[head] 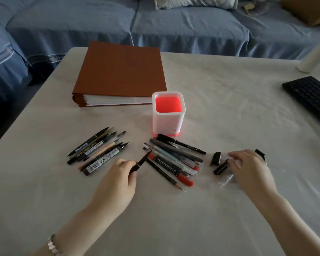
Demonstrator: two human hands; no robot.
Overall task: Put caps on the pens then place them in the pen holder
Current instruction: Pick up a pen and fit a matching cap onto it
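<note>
The left hand [122, 170] grips a black pen [143, 159] with a bare tip that points far and right, towards the middle pile of pens [174, 161]. The right hand [248, 167] is blurred, low over the loose caps [217, 158] on the right; I cannot tell whether it grasps one. The white pen holder [167, 124], red inside, stands upright on the desk [174, 218] just beyond the middle pile. In the left pile of pens [92, 146], one barrel reads "PLANT CARBON BLACK" and a thick marker [100, 162] has a barcode label; other print is too small to read. A brown album [120, 74] lies far left and a black keyboard [310, 95] far right.
</note>
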